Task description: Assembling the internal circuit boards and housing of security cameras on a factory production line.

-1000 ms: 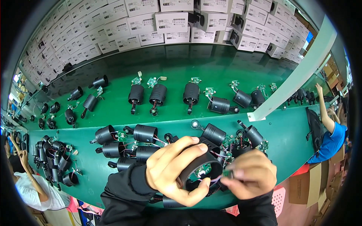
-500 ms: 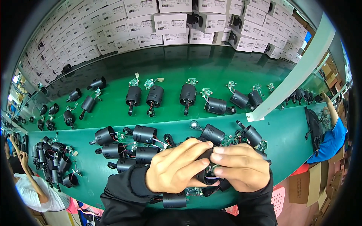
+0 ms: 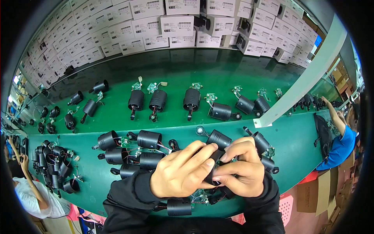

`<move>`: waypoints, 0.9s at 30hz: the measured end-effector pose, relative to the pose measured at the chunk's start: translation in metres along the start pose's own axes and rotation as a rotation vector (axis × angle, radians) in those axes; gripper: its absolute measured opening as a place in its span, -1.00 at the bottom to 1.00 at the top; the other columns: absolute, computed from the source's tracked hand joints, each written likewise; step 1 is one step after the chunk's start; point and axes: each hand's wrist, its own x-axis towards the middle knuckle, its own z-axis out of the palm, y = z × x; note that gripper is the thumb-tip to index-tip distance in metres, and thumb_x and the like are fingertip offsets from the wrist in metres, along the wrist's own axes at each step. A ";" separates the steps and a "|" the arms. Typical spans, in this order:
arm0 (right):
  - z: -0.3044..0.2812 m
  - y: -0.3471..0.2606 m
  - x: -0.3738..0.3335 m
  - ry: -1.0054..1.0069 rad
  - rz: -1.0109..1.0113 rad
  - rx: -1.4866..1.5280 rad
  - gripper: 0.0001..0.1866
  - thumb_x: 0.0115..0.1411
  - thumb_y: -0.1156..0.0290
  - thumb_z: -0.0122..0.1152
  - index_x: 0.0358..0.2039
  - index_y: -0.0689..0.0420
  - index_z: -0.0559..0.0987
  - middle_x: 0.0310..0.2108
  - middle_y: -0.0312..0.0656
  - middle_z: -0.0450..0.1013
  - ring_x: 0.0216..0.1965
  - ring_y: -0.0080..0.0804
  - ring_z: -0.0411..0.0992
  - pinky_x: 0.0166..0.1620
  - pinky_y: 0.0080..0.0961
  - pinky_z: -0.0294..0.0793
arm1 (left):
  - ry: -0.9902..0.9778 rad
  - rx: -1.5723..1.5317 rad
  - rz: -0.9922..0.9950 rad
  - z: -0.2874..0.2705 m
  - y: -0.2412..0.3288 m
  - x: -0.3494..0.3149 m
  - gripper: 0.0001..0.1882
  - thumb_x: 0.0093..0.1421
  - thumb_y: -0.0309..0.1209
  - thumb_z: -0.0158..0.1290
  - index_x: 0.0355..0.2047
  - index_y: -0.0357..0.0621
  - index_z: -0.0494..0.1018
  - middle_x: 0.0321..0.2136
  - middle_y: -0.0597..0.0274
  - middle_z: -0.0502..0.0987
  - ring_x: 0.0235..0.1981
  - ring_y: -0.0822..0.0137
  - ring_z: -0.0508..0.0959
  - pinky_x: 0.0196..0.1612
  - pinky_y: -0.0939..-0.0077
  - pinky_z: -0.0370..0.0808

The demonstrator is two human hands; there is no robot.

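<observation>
A black cylindrical housing (image 3: 214,167) is held up over the near side of the green bench. My left hand (image 3: 182,170) wraps it from the left, fingers over its top. From the right, my right hand (image 3: 246,168) is closed at its open end, with finger and thumb at the rim. Whatever sits inside the mouth is mostly hidden by those fingers. Below my hands a green circuit board (image 3: 200,195) with thin wires lies beside another black housing (image 3: 179,206). More such housings (image 3: 149,139) lie to the left of my left hand.
On the raised back shelf (image 3: 171,74) stand several housings (image 3: 191,99) with boards attached. White boxes (image 3: 177,26) are stacked behind. A pale slanted post (image 3: 304,74) rises at the right. Co-workers sit at both sides, one in a blue sleeve (image 3: 343,146). Another pile of housings (image 3: 54,163) lies left.
My right hand's fingers have bent and shifted from lying across the housing's mouth to pinching at its rim. The housing has turned slightly in my left hand, which stays nearly in place.
</observation>
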 end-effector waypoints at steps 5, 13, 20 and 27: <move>0.008 0.007 -0.003 -0.003 -0.021 0.083 -0.89 -0.16 0.51 0.32 -0.53 0.03 0.65 -0.26 -0.33 0.33 -0.16 -0.33 0.16 -0.06 -0.49 0.23 | -0.055 -0.012 -0.027 -0.005 -0.004 -0.002 -0.36 -0.13 -0.22 0.31 -0.10 -0.11 0.23 -0.21 -0.08 0.51 -0.34 0.08 0.56 -0.54 0.55 0.49; 0.017 0.006 -0.005 0.084 -0.059 0.130 -0.84 -0.13 0.53 0.31 -0.45 0.03 0.65 -0.26 -0.33 0.33 -0.20 -0.37 0.18 -0.09 -0.52 0.21 | -0.017 -0.059 0.012 -0.004 -0.006 -0.003 -0.49 -0.07 -0.22 0.27 -0.21 -0.17 0.28 -0.22 -0.12 0.50 -0.35 0.07 0.56 -0.56 0.55 0.48; 0.000 -0.009 -0.003 -0.049 -0.008 0.028 -0.87 -0.13 0.54 0.29 -0.50 0.06 0.64 -0.24 -0.26 0.27 -0.12 -0.31 0.13 -0.05 -0.45 0.22 | -0.002 -0.059 0.115 -0.005 -0.002 0.009 -0.67 -0.02 -0.40 0.14 -0.26 -0.25 0.35 -0.24 -0.19 0.48 -0.37 0.04 0.55 -0.53 0.52 0.51; -0.002 -0.014 -0.004 0.049 0.249 0.082 -0.94 -0.07 0.44 0.27 -0.50 0.04 0.64 -0.21 -0.25 0.29 -0.13 -0.31 0.16 -0.04 -0.44 0.19 | -0.072 -0.163 -0.019 0.006 0.002 0.009 -0.63 -0.19 -0.57 -0.02 -0.28 -0.41 0.36 -0.27 -0.27 0.46 -0.40 -0.04 0.53 -0.47 0.39 0.56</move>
